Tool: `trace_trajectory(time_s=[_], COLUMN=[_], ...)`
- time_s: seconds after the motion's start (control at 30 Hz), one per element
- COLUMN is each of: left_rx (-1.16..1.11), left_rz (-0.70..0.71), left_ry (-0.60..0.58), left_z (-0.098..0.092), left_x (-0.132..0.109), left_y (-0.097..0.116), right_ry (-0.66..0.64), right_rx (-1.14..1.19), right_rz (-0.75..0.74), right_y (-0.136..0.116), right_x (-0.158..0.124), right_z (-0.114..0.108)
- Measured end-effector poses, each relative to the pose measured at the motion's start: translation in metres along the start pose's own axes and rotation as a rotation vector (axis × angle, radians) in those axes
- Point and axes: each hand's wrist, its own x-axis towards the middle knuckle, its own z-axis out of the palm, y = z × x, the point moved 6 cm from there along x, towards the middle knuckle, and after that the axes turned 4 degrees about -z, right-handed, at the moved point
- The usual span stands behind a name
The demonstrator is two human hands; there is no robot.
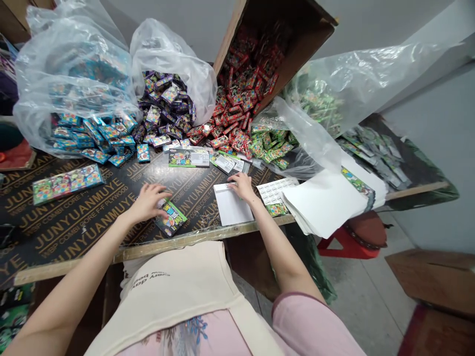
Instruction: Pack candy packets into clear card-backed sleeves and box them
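Note:
My left hand (150,201) is over a dark and green printed flat packet (171,218) lying at the table's front. Its fingers are curved and apart, and the thumb is at the packet's upper left. My right hand (242,187) has thumb and fingers closed at the top edge of a plain white card (233,206) lying near the front edge. The fingers hide part of that edge. Beyond the hands lie a printed card with a pale label (189,158) and similar green and black cards (228,162).
Loose small boxes in blue (107,133), purple (172,113), red (237,111) and green (272,146) spill from bags and a carton (315,24). A wrapped strip (68,184) lies left. On the right are a sticker sheet (276,190) and white sheets (326,202) overhanging the edge.

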Motion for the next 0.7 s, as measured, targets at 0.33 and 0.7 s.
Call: trace_trajectory(time_s=[0.33,0.7], left_rx=[0.004,-0.741], left_rz=[0.089,-0.043], left_ry=[-0.293,0.35], left_z=[0.008,-0.048], left_x=[0.013,-0.007], left_y=[0.041,0.027], right_ry=[-0.012,0.111], right_rx=[0.103,0.232], right_rz=[-0.066,0.026], right_y=[-0.008,-0.008], right_x=[0.005,-0.003], right_z=[0.012,-0.001])
